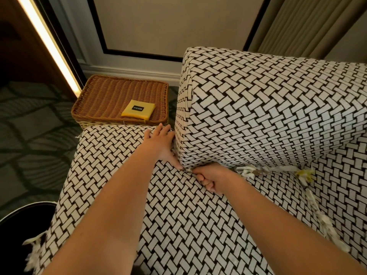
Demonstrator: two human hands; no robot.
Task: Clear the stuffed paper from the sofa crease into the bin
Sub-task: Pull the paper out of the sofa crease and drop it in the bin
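The sofa [198, 225] has a black-and-white woven pattern, with a back cushion [268, 108] standing on the seat. White paper strips [248, 171] with a yellow bit [304, 173] are stuffed along the crease under the cushion and trail down the right side crease [317, 211]. My left hand [161, 144] lies flat, fingers apart, against the cushion's left end. My right hand [210, 178] is a fist at the crease, pinching a small piece of white paper [189, 170]. A dark round bin [19, 225] stands at the lower left, with paper shreds [34, 253] at its rim.
A wicker basket tray [111, 96] holding a yellow packet [138, 109] sits beyond the sofa's far end, by the wall. Patterned dark carpet [29, 126] covers the floor on the left. A curtain [307, 26] hangs behind the cushion.
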